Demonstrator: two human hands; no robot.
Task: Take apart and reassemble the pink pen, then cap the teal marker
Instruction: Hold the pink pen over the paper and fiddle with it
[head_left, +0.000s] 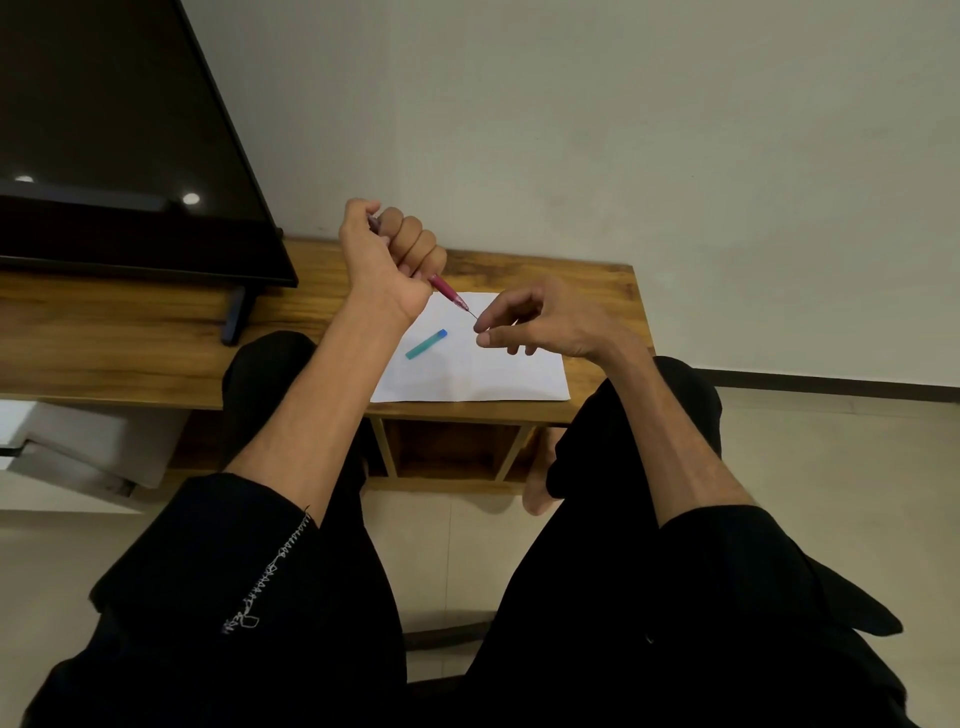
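Observation:
My left hand (387, 254) is raised above the wooden table (156, 332), its fist closed around the pink pen (445, 290). The pen slants down to the right, and its thin tip points at my right hand (540, 322). My right thumb and forefinger are pinched together right at that tip; I cannot tell whether they hold it. The teal marker (426, 344), with a blue end, lies on the white sheet of paper (483, 374), below the pen and left of my right hand. No separate cap shows.
A dark TV screen (119, 135) on a stand fills the left part of the table. A plain wall rises behind it. An open shelf (452, 447) lies under the tabletop. My knees in black trousers (270, 364) press near the table's front edge.

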